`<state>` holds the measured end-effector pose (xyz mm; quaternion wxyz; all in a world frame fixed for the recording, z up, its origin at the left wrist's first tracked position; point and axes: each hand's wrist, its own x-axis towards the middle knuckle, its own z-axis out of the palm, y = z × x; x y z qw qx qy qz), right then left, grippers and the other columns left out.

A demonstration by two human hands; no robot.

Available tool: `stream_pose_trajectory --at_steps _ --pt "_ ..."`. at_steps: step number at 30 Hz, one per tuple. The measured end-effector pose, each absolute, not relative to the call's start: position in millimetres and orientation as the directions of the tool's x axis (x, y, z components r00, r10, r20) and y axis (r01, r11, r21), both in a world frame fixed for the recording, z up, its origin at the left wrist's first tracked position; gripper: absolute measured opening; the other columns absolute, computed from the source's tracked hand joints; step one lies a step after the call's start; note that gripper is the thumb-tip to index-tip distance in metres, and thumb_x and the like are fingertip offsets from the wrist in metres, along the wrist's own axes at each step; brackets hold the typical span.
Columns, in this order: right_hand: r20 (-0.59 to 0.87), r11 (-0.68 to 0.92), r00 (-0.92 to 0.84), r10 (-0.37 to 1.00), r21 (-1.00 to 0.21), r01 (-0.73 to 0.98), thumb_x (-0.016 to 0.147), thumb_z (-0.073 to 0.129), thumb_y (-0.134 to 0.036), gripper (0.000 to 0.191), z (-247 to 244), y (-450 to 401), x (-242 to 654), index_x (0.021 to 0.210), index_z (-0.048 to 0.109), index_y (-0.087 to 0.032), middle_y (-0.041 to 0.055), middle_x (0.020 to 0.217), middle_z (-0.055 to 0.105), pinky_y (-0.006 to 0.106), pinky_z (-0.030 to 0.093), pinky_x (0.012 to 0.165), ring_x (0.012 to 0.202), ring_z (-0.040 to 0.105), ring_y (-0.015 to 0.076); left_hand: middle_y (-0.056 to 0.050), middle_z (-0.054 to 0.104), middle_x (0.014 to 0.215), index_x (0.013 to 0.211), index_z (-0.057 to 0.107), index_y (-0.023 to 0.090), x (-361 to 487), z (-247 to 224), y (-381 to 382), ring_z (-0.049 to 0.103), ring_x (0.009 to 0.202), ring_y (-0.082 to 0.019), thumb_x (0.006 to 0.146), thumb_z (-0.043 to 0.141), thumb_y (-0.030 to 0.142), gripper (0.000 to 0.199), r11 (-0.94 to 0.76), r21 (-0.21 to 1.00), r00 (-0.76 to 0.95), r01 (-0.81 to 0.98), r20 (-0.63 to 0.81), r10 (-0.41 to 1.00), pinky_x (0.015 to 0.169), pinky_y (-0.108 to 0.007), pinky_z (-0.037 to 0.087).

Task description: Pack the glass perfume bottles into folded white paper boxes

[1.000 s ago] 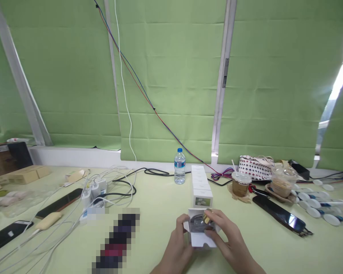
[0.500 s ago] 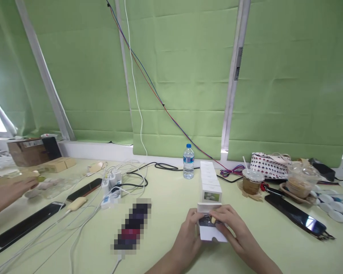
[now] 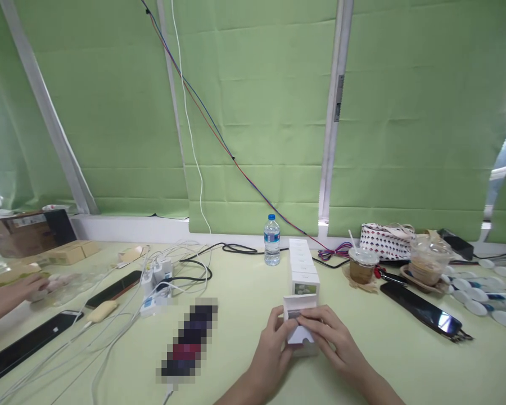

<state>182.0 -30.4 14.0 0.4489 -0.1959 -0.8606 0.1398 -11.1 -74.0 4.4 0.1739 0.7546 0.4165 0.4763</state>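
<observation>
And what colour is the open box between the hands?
White, as is its raised flap; the box shows in the head view.

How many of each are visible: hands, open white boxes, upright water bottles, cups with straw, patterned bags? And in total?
Wearer's left hand, right hand: 2
Co-worker's hand: 1
Open white box: 1
Upright water bottle: 1
Cup with straw: 1
Patterned bag: 1
Total: 7

Left fingers, right fingers on open white box; white box row beyond; bottle beside.
</observation>
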Motion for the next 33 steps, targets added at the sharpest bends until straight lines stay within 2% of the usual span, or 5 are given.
stream_pose_trajectory --at_steps 9,16,21,29,33 --pt "0.729 0.796 -0.322 0.605 -0.573 0.198 0.093 0.046 -0.029 0.036 3.4 -35.6 175.0 0.128 0.051 -0.027 0.0109 0.128 0.049 0.039 0.048 0.093 0.119 0.048 0.0279 -0.006 0.053 0.126 0.126 0.038 0.031 -13.1 -13.8 -64.5 0.061 0.105 -0.021 0.078 0.057 0.008 0.057 -0.550 0.790 0.047 0.272 0.560 0.827 0.088 -0.039 0.052" --pt "0.536 0.549 0.135 0.833 -0.832 -0.081 0.093 0.044 -0.039 0.018 -0.1 -26.5 171.5 0.098 0.052 -0.024 0.0025 0.091 0.052 0.030 0.047 0.071 0.071 0.053 0.0162 -0.005 0.059 0.122 0.116 0.043 0.025 -16.0 -11.9 -60.2 0.059 0.109 -0.022 0.069 0.060 0.004 0.054 -0.444 0.861 -0.002 0.248 0.459 0.888 0.094 -0.040 0.047" --pt "0.415 0.416 0.061 0.908 -0.872 -0.257 0.088 0.053 -0.042 0.018 0.8 -21.6 169.3 0.095 0.051 -0.025 -0.0001 0.085 0.053 0.026 0.044 0.063 0.065 0.049 0.0141 -0.006 0.055 0.130 0.111 0.048 0.025 -17.9 -5.8 -60.7 0.054 0.116 -0.022 0.071 0.057 0.003 0.046 -0.526 0.809 0.065 0.262 0.528 0.846 0.095 -0.039 0.046" --pt "0.479 0.437 -0.149 0.865 -0.865 -0.247 0.084 0.056 -0.052 0.037 9.6 -35.2 164.6 0.106 0.049 -0.023 0.0022 0.086 0.056 0.029 0.046 0.069 0.078 0.055 0.0195 -0.005 0.063 0.117 0.125 0.039 0.024 -16.5 -4.2 -62.7 0.061 0.103 -0.022 0.073 0.062 0.009 0.058 -0.460 0.851 0.038 0.254 0.466 0.884 0.094 -0.043 0.047" --pt "0.360 0.337 -0.063 0.931 -0.912 -0.234 0.078 0.063 -0.055 0.037 19.4 -38.7 154.7 0.088 0.044 -0.024 -0.0039 0.068 0.052 0.024 0.043 0.058 0.063 0.052 0.0158 -0.005 0.059 0.124 0.131 0.037 0.025 -20.5 -5.9 -61.6 0.060 0.104 -0.021 0.076 0.062 0.010 0.062 -0.478 0.836 0.088 0.270 0.473 0.876 0.094 -0.040 0.047"
